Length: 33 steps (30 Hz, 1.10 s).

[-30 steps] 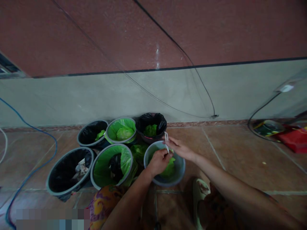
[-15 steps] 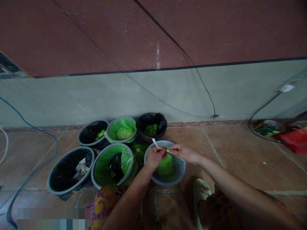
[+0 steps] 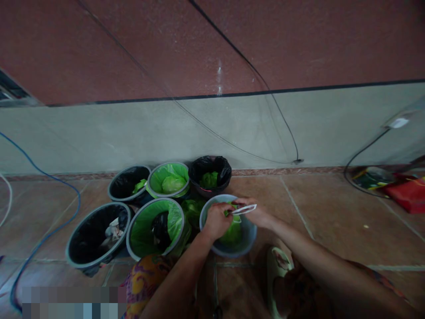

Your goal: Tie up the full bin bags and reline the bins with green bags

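The green bag (image 3: 232,234) sits inside a pale bin (image 3: 249,234), a little below and right of the frame's centre. Over its opening, a white strip (image 3: 247,209) sticks out in a narrow loop toward the right of the frame. My left hand (image 3: 217,220) has its grip closed, pinching the near end of the strip beside a bit of green plastic. My right hand (image 3: 255,213) is just behind the loop; the strip hides its fingertips, so I cannot tell whether that grip is clenched or released. Left of this bin I see two green-lined bins (image 3: 139,230), and farther left two black-lined bins (image 3: 83,235). Just above it in view stands a smaller dark bin (image 3: 225,170). All are on the tiled floor (image 3: 318,195).
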Each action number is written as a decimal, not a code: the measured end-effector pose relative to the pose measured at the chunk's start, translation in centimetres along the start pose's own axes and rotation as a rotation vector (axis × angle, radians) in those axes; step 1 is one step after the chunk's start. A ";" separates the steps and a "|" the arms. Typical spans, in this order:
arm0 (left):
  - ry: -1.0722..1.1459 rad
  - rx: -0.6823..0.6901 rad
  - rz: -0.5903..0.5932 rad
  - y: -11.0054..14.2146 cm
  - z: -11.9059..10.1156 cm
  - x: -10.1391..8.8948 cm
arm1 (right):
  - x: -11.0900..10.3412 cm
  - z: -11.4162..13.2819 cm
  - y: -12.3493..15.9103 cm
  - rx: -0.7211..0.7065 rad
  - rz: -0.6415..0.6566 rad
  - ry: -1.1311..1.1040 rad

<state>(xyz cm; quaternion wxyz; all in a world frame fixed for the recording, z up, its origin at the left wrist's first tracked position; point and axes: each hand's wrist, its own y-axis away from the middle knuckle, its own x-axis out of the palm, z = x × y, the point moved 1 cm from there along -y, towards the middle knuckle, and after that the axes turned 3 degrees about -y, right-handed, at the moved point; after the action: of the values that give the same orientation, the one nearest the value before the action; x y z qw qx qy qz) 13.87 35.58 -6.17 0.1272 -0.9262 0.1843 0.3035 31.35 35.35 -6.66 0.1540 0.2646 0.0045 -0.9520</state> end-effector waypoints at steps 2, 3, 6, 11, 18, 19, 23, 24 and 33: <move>0.044 0.059 0.004 0.1 0.0 0.1 | 0.5 0.7 -0.3 -0.014 0.014 -0.140; 0.059 0.085 -0.013 0.2 0.1 0.1 | 0.7 1.0 -0.5 -0.012 0.027 -0.226; 0.082 0.139 -0.109 0.3 0.2 0.0 | 1.4 1.3 -0.6 0.093 0.061 -0.458; 0.141 0.035 -0.252 0.3 0.2 0.1 | 1.8 0.5 -0.4 0.264 0.057 -0.612; 0.347 -0.174 -0.142 0.2 1.7 1.2 | 1.9 -0.1 -0.4 0.337 0.037 -0.607; 0.384 -0.214 -0.119 0.1 1.9 1.4 | 2.0 -0.2 -0.4 0.347 0.019 -0.580; 0.419 -0.345 -0.045 -0.2 2.3 1.8 | 2.4 -0.8 -0.5 0.384 -0.049 -0.376; 0.396 -0.363 -0.027 -0.3 2.4 1.8 | 2.4 -0.9 -0.6 0.392 -0.056 -0.315; -0.262 -0.258 0.051 0.0 2.4 0.5 | 0.8 0.8 -0.5 0.311 -0.085 0.369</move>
<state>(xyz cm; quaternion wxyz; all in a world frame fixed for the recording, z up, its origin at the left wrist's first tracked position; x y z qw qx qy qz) 13.02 36.26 -8.40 0.0225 -0.8824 0.1489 0.4458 30.17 35.48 -6.41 0.0677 0.4542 -0.1028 -0.8824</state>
